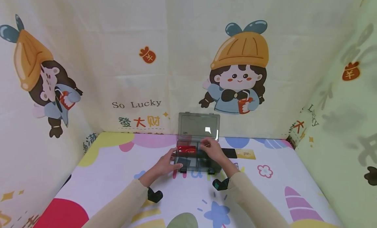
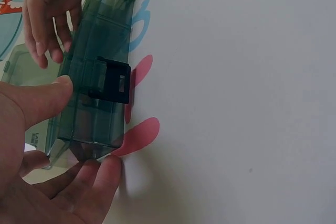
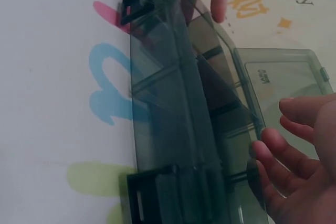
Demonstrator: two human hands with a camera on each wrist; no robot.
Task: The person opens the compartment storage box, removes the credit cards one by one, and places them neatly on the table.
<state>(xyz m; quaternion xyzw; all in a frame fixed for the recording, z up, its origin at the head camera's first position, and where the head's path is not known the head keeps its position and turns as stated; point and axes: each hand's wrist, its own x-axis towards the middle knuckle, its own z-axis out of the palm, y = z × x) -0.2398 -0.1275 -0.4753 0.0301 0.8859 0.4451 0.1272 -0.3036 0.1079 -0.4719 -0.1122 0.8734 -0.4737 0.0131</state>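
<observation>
A dark see-through compartment box [image 1: 203, 163] lies on the patterned table with its lid [image 1: 198, 126] standing up behind it. A red VIP card [image 1: 187, 150] lies in its back left compartment. My left hand [image 1: 173, 160] grips the box's front left corner: the thumb [image 2: 44, 98] presses on the rim and the fingers [image 2: 94, 182] wrap round the corner, next to a black latch [image 2: 116, 80]. My right hand [image 1: 207, 145] hovers over the right compartments, its fingers [image 3: 294, 156] relaxed and holding nothing.
A black card [image 1: 228, 152] and a gold card [image 1: 245, 153] lie on the table right of the box. Printed cloth walls [image 1: 88, 74] enclose the table at the back and on both sides. A second black latch [image 3: 144, 198] sits on the box's front.
</observation>
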